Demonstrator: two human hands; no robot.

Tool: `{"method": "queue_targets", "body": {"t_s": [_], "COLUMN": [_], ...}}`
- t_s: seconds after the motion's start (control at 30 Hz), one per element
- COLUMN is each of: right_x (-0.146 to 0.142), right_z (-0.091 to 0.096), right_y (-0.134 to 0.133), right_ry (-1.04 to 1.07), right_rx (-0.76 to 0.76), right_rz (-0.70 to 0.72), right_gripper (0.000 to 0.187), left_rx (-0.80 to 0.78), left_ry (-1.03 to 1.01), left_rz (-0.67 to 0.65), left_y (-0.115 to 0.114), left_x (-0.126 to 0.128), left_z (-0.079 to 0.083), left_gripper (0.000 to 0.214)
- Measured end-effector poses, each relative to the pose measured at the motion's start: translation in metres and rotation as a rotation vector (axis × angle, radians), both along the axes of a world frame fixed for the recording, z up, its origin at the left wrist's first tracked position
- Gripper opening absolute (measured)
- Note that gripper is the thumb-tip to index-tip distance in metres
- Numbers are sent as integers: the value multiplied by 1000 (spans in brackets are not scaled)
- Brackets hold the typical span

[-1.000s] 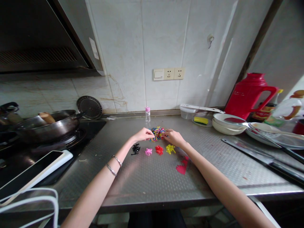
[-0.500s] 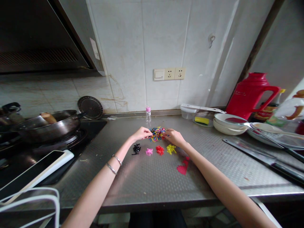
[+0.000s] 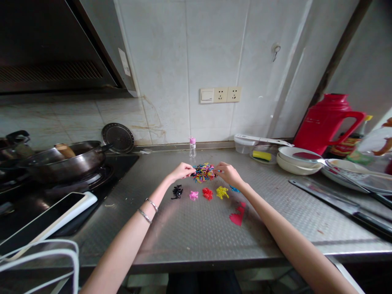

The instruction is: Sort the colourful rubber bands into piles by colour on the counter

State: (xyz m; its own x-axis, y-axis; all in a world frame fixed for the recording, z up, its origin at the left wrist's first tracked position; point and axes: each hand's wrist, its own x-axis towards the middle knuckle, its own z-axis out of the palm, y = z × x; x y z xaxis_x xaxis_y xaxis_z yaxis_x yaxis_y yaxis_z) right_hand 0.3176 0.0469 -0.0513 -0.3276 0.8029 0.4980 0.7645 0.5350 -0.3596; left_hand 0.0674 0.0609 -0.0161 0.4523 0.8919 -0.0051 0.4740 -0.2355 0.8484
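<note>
Mixed pile (image 3: pixel 203 174) sits between left hand (image 3: pixel 183 171) and right hand (image 3: pixel 229 174), reachable by both. Both grips at its edges; can't tell if either pinches anything. Black pile (image 3: pixel 177 192), pink pile (image 3: pixel 193 195), red pile (image 3: pixel 207 193), yellow pile (image 3: pixel 222 192), blue pile (image 3: pixel 234 189) spaced apart nearside, presumably to keep colours separate.

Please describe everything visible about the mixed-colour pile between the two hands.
The pile is a loose heap of thin loops, probably rubber bands, in blue, yellow, red and other colours. It lies on the metal counter in front of the bottle. The left hand and right hand are at its edges; contact is unclear.
</note>
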Motion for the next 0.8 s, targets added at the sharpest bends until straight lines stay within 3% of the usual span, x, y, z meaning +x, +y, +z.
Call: {"method": "queue_targets", "body": {"t_s": [0.17, 0.33, 0.53, 0.8], "right_x": [-27, -60, -70, -69], "right_z": [6, 9, 9, 9], "right_y": [-12, -35, -50, -51], "right_ry": [106, 62, -94, -137], "right_rx": [2, -28, -51, -54], "right_rz": [212, 438, 494, 496], "right_gripper": [22, 21, 19, 19], "left_rx": [32, 38, 47, 49], "left_ry": [0, -23, -55, -43], "left_rz": [64, 79, 65, 51], "left_y": [3, 6, 8, 9], "left_x": [-2, -3, -4, -2], "left_z": [-1, -4, -10, -11], "left_gripper": [30, 30, 31, 30]}}
